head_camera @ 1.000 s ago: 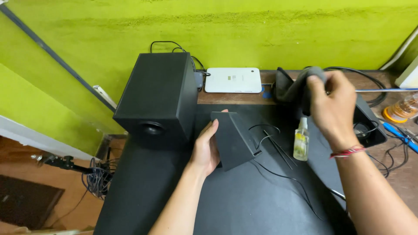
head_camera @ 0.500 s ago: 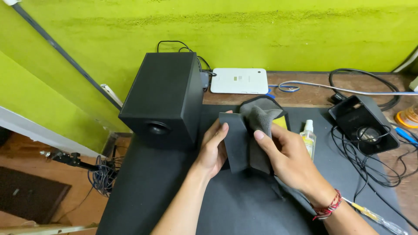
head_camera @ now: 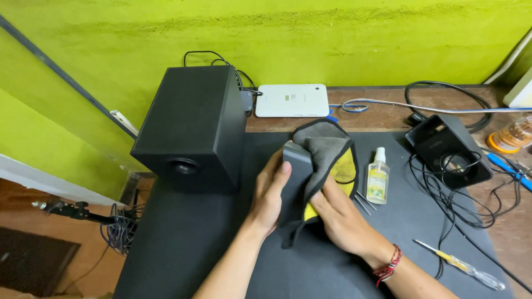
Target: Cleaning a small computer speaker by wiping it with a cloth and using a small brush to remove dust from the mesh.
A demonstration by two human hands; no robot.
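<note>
- Where our forearms come up from the bottom edge, a screwdriver [head_camera: 459, 264] with a clear yellow handle lies on the black mat [head_camera: 183, 243] covering the table, just right of our right wrist.
- Our left hand [head_camera: 270, 191] has its grip clamped on the side of a small grey speaker panel [head_camera: 296, 166], held upright, seemingly so the face is steady for wiping.
- Our right hand [head_camera: 339, 217] presses a grey and yellow microfibre cloth [head_camera: 327, 152] against that panel, fingers closed on the fabric; the cloth drapes over the panel's top edge.
- Just right of the cloth stands a small clear spray bottle [head_camera: 378, 176] with a yellow-green label and a white cap, kept close at hand, with two thin metal pins [head_camera: 363, 202] beside its base.
- To the left sits a large black subwoofer box [head_camera: 191, 124], port facing us.
- Farther right, a small black satellite speaker [head_camera: 449, 149] lies tilted among tangled black cables [head_camera: 471, 205].
- At the back, against the green wall, a white tablet [head_camera: 292, 100] lies flat on bare wood, and an orange-capped container [head_camera: 512, 135] sits at the far right.
</note>
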